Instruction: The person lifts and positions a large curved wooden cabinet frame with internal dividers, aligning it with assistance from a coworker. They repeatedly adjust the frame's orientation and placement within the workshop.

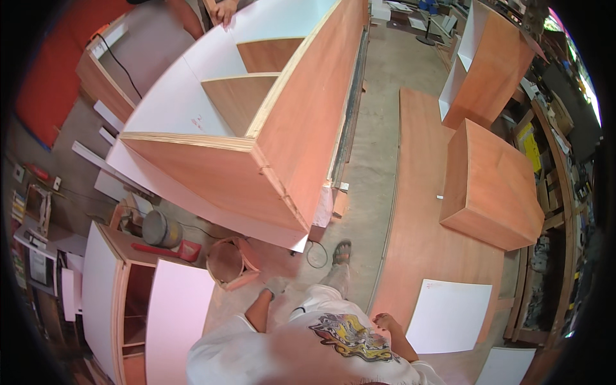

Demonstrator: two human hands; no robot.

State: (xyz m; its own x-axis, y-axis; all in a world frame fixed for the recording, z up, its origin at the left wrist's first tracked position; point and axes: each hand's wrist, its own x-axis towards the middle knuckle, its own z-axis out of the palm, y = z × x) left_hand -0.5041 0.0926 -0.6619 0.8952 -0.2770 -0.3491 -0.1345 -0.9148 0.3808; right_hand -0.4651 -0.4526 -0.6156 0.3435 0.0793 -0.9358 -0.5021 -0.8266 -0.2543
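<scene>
My left hand (267,294) hangs low beside my body, close to an open round bin with a folded-out rim (226,263); its fingers are hidden. On the other side, my right hand (383,321) is at the edge of a long plywood sheet (410,256), near a white panel (449,314) lying on it. The right fingers look curled; I cannot see whether anything is in them. Ahead of me stands a large plywood cabinet (298,125) with a white inside and dividers. Another person's hand (223,11) rests on its far white edge.
Two plywood boxes, a nearer box (491,186) and a farther box (491,70), are on the right. At left, a cabinet (102,295) carries a grey bucket (162,229) and a red tray (183,250). A cable (316,255) lies on the floor ahead of my foot (342,252).
</scene>
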